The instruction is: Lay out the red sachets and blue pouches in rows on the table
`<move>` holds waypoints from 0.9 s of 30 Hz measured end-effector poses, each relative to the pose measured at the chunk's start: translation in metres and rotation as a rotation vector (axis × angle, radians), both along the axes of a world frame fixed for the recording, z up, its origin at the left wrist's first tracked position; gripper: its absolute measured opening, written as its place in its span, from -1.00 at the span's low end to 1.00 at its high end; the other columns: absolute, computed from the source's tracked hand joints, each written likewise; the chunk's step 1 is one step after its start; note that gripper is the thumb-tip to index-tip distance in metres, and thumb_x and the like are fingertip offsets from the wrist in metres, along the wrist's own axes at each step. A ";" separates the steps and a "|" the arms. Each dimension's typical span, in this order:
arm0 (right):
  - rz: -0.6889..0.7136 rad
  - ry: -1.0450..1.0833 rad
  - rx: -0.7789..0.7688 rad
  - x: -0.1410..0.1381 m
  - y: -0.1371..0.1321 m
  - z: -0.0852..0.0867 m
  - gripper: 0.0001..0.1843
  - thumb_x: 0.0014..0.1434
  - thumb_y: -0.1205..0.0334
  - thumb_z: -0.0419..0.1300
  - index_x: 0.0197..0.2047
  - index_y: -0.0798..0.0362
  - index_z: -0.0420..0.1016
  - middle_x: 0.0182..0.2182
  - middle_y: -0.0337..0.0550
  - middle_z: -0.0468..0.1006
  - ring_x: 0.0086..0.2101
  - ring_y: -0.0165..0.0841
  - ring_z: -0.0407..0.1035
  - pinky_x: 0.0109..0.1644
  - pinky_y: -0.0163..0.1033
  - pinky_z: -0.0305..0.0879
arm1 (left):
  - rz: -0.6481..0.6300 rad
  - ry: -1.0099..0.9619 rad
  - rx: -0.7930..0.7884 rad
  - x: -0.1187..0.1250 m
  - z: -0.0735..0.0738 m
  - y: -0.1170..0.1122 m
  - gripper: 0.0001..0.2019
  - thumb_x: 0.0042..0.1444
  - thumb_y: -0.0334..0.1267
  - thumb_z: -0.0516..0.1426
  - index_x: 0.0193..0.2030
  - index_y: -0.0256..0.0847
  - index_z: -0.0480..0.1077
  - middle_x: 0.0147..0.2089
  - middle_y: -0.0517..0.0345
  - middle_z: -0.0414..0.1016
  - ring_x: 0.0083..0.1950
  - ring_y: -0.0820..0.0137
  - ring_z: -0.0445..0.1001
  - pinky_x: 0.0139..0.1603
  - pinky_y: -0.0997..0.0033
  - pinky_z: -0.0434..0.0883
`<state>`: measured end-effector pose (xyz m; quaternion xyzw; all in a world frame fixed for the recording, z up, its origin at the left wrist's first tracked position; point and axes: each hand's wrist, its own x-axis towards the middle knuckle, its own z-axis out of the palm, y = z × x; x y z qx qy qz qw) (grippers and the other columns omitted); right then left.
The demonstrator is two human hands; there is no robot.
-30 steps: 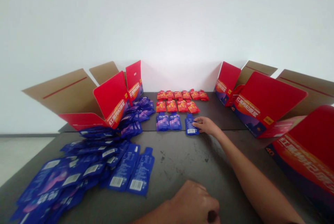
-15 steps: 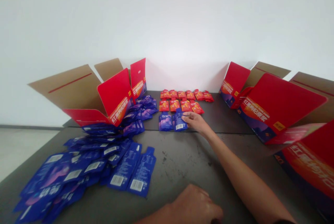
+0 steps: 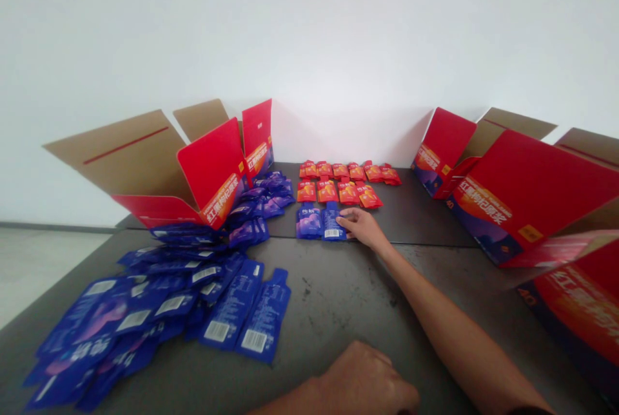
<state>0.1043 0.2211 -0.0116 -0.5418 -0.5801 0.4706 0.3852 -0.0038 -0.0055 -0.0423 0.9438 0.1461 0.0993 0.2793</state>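
My right hand (image 3: 362, 226) reaches far across the dark table (image 3: 338, 299), its fingertips pinched on the right edge of a blue pouch (image 3: 332, 221) lying barcode side up. That pouch lies against another blue pouch (image 3: 308, 221), which is face up. Just behind them are two rows of red pouches (image 3: 345, 182). My left hand (image 3: 360, 384) rests on the table's near edge, curled into a loose fist with nothing showing in it.
A big heap of blue pouches (image 3: 159, 299) covers the table's left side and spills from an open red carton (image 3: 203, 176). More open red cartons (image 3: 512, 196) stand at the right. A white wall (image 3: 309, 48) runs along the back.
My right hand has slid the barcode-up blue pouch to the left, from apart on the right to up against the other blue pouches. My left hand has stayed put.
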 end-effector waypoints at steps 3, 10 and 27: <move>-0.004 -0.078 0.053 0.002 -0.001 0.001 -0.71 0.20 0.11 0.41 -0.09 0.07 0.53 -0.46 -0.30 0.55 -0.60 -0.48 0.40 -0.55 -0.39 0.37 | -0.002 0.010 -0.005 0.000 0.000 -0.001 -0.79 0.22 -0.10 0.32 -0.30 -0.18 0.51 -0.47 0.30 0.51 -0.43 0.44 0.35 -0.42 0.37 0.16; 0.006 -0.281 0.148 0.004 -0.008 0.008 -0.66 0.25 -0.04 0.34 -0.08 0.04 0.55 -0.43 -0.24 0.58 -0.61 -0.45 0.38 -0.55 -0.34 0.31 | 0.058 -0.014 0.079 -0.001 0.007 -0.004 -0.73 0.21 0.00 0.26 -0.34 -0.16 0.50 -0.47 0.27 0.52 -0.47 0.44 0.35 -0.45 0.34 0.15; 0.652 -0.528 0.537 -0.106 -0.107 0.074 -0.59 0.25 0.01 0.40 0.11 -0.01 0.63 -0.06 -0.06 0.68 -0.08 -0.18 0.56 0.04 -0.13 0.43 | 0.060 0.024 0.010 0.001 0.023 -0.001 -0.64 0.22 0.13 0.20 -0.30 -0.14 0.52 -0.36 0.25 0.60 -0.25 0.38 0.57 -0.44 0.36 0.28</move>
